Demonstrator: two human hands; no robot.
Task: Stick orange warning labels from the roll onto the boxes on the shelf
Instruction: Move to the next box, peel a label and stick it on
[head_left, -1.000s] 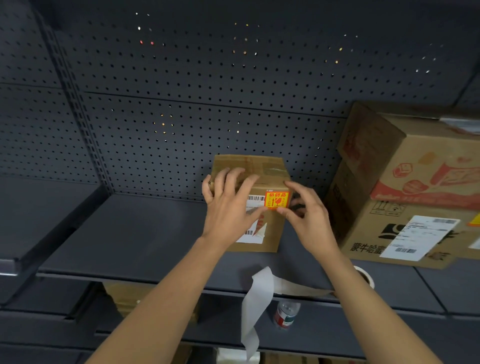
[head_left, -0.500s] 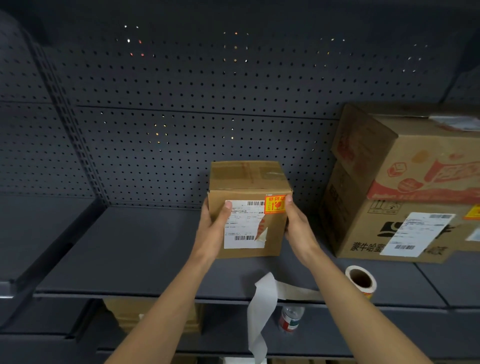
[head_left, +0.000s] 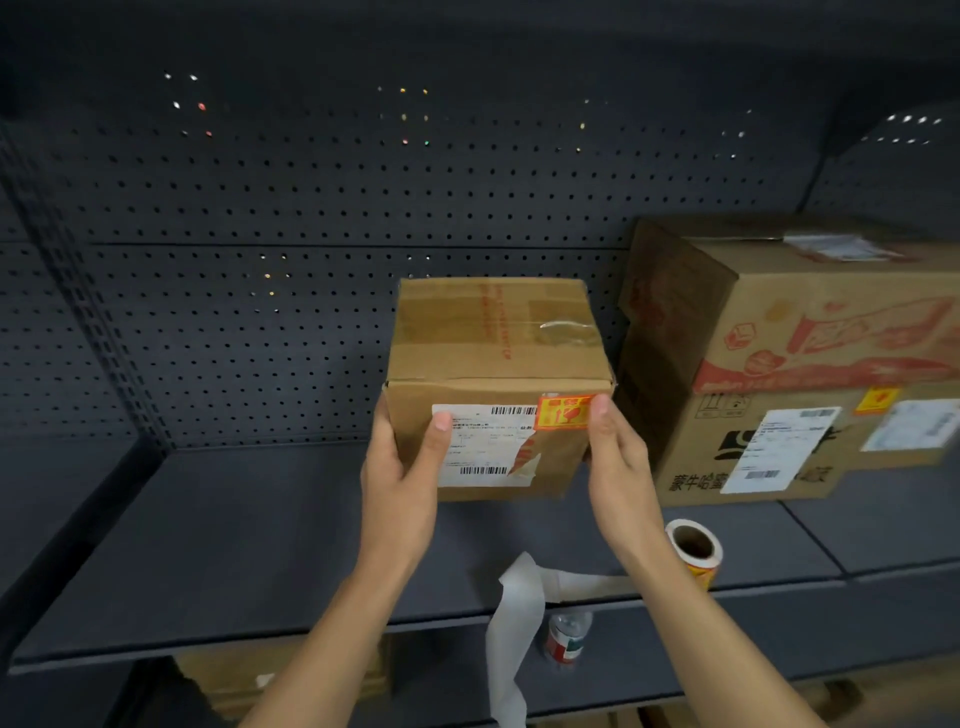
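head-worn view, facing forward and down, close to shelf (head_left: 260, 545)

A dark perforated back panel (head_left: 363, 197) rises behind the grey shelving, with small points of coloured light showing through some of its holes. On the lower shelf (head_left: 649, 660) a plastic bottle (head_left: 566, 636) with a red and green wrapper stands upright, partly hidden by the edge of the board above it. Further left on that lower level a brown carton (head_left: 280, 680) sits in shadow, only its upper part visible, with a small pale patch on its front.
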